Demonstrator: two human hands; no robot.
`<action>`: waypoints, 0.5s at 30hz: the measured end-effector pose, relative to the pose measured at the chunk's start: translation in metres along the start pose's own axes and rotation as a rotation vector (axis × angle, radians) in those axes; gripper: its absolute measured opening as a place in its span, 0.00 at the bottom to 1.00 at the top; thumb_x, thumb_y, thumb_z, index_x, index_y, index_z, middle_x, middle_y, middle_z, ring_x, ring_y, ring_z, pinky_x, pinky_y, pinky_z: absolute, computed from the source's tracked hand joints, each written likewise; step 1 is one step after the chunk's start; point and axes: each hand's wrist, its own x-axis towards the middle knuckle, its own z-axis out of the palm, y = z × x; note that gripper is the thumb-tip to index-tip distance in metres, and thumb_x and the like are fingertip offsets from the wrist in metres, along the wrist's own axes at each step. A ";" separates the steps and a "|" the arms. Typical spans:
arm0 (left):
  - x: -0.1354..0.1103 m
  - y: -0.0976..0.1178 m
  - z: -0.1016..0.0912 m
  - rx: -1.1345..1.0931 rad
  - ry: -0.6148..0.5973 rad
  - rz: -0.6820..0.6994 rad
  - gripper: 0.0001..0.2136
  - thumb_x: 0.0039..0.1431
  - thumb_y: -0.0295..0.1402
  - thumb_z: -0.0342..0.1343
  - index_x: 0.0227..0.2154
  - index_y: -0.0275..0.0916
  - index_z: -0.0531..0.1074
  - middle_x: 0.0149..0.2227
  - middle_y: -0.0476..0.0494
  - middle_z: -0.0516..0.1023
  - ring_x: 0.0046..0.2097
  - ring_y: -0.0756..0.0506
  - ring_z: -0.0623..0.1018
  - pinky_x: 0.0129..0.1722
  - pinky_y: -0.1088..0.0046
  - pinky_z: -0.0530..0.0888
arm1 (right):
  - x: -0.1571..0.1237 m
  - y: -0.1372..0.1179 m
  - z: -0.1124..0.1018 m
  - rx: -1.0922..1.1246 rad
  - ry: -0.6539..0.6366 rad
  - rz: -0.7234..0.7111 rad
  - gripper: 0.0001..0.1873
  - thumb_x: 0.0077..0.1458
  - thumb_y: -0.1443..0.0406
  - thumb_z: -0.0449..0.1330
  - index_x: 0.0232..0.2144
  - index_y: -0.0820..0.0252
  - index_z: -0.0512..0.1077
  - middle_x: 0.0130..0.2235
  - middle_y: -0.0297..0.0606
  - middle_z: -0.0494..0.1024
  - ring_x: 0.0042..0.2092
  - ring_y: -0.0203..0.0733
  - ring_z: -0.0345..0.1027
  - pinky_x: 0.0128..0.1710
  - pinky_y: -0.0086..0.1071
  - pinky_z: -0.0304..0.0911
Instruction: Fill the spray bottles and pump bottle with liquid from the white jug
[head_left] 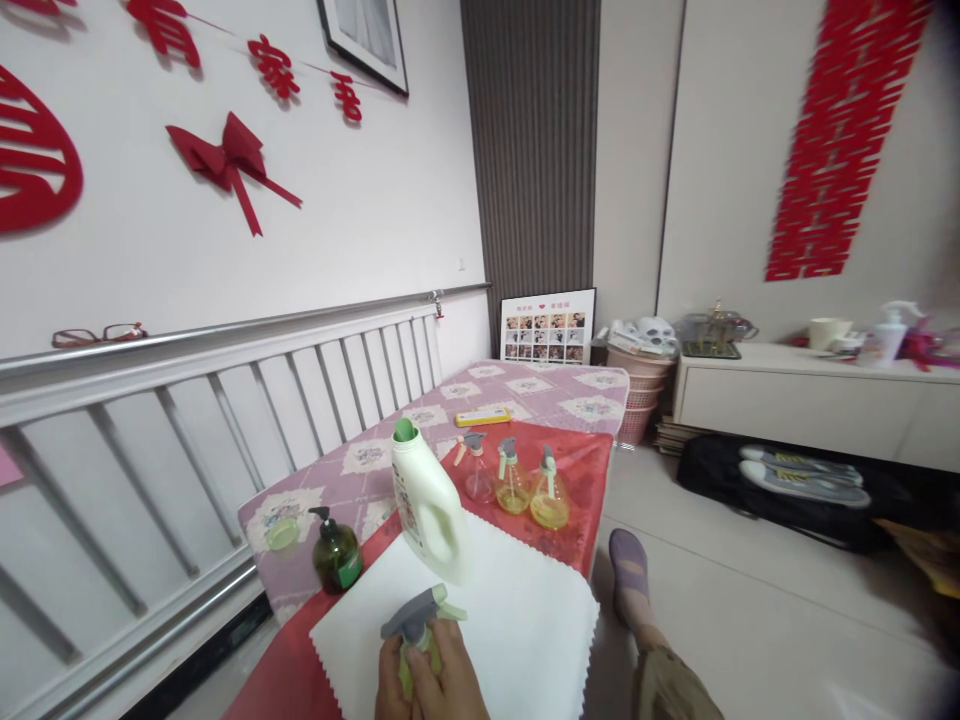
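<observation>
Both my hands are at the bottom edge, closed round a small green spray bottle (417,628) with a grey trigger head, held over a white cloth (517,610). My left hand (388,682) grips its left side and only part of it shows. My right hand (453,676) wraps the right side. Just beyond stands a white detergent jug (426,505) with a green cap. A dark green pump bottle (336,556) stands to its left. Three clear spray bottles (514,484) with yellow liquid stand further back on a red cloth (585,470).
The table has a pink patterned cover (525,385) with a yellow box (482,416) on it and runs along a white railing (225,400). Glasses (99,334) lie on the rail. My leg and purple sock (628,570) are at the right. Baskets, a white cabinet and shoes stand beyond.
</observation>
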 end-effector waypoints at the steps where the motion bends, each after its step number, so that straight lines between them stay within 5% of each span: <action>1: 0.000 -0.002 0.000 -0.005 0.012 -0.010 0.21 0.48 0.50 0.53 0.42 0.43 0.65 0.35 0.40 0.83 0.47 0.34 0.80 0.48 0.58 0.76 | 0.000 0.000 0.000 -0.005 0.000 0.009 0.18 0.51 0.53 0.62 0.42 0.54 0.76 0.45 0.44 0.80 0.51 0.53 0.71 0.55 0.44 0.65; 7: 0.002 -0.005 0.001 0.047 0.064 0.045 0.24 0.46 0.51 0.53 0.44 0.43 0.64 0.38 0.39 0.82 0.51 0.34 0.78 0.48 0.59 0.75 | 0.003 -0.002 0.003 0.040 -0.020 0.092 0.15 0.48 0.60 0.61 0.40 0.55 0.77 0.41 0.43 0.81 0.46 0.54 0.74 0.47 0.43 0.70; 15: 0.004 -0.012 -0.002 0.087 0.025 0.028 0.25 0.46 0.51 0.52 0.44 0.41 0.62 0.37 0.38 0.81 0.41 0.36 0.81 0.40 0.60 0.76 | 0.008 -0.005 0.009 0.082 -0.004 0.212 0.14 0.42 0.65 0.61 0.35 0.59 0.76 0.33 0.40 0.81 0.39 0.52 0.77 0.39 0.40 0.72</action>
